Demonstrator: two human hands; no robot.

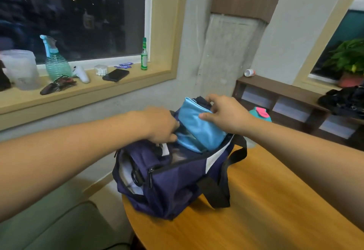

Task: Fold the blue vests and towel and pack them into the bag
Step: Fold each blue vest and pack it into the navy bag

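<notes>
Blue bundle [197,125] sits half inside the bag [173,186], right hand [226,111] pinching its top, thumb on the front. Left hand [159,125] grips the bag's rim, fingers curled.

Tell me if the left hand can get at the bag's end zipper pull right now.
Likely yes: the pull hangs uncovered on the bag's near end, below the left hand, which must first release the bag's rim.

Even, rather dim indoor light. The window [78,13] is black with night, dotted with small lights. The table [275,200] has a soft sheen, with faint shadow at the bag's [177,186] base. The left hand [159,123] is motion-blurred. Straight edges bow near the borders.
</notes>
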